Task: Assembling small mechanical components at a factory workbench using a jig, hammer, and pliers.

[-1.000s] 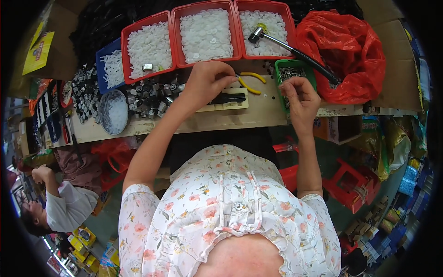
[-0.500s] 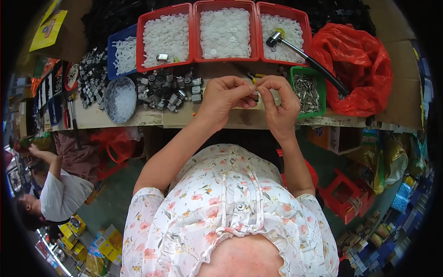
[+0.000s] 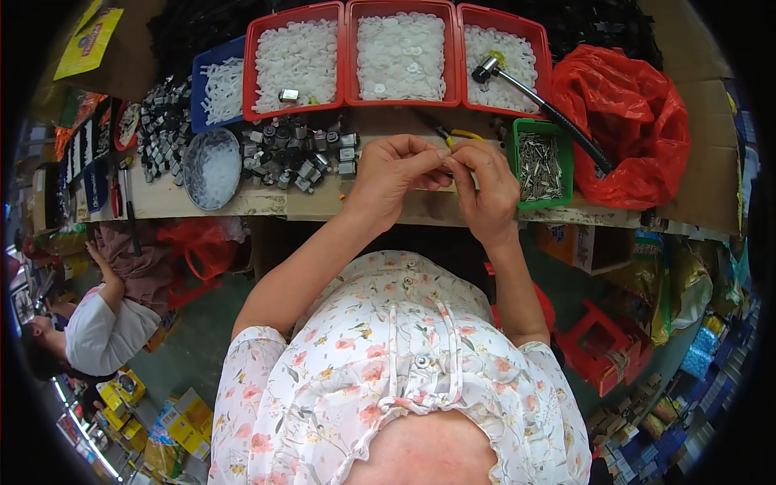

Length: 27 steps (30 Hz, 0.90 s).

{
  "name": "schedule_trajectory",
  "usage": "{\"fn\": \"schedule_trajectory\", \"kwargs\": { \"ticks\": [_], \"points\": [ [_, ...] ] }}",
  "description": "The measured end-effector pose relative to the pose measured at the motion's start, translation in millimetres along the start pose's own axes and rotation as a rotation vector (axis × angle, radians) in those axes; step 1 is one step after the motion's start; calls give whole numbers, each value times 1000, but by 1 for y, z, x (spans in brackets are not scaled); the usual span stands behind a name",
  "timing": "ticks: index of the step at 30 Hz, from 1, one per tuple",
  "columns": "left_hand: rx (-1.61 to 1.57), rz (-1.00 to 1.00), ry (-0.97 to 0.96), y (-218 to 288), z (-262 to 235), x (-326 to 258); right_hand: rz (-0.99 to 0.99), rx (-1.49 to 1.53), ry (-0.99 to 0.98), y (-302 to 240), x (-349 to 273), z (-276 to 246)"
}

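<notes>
Small part, nearly all hidden, appears to sit where the tightly pinched fingertips of the left hand and right hand meet above the worktable. It looks like a close fingertip step, calling for a steady pinch. Pliers lie just beyond; a green tray of metal pins stands rightward.

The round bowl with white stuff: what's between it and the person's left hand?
A heap of small silver and black parts lies between the bowl and the left hand, as the head view shows.
</notes>
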<state>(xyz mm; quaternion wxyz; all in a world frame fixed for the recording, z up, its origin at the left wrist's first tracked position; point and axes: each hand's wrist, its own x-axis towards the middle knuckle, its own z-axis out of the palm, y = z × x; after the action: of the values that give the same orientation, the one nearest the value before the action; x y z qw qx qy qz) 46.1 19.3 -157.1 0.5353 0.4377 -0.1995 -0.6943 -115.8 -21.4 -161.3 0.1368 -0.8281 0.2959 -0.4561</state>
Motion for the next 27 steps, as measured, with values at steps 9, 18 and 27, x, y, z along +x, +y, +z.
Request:
{"fn": "schedule_trajectory", "kwargs": {
  "ticks": [9, 18, 27],
  "points": [
    [-25, -89, -35, -3, -2, -8, 740, 776, -37, 8, -4, -4],
    [-63, -120, -49, -8, -11, -12, 719, 626, -14, -2, -3, 5],
    [-125, -133, -94, -13, -17, -14, 697, 601, -25, -7, -1, 9]
  ]
}}
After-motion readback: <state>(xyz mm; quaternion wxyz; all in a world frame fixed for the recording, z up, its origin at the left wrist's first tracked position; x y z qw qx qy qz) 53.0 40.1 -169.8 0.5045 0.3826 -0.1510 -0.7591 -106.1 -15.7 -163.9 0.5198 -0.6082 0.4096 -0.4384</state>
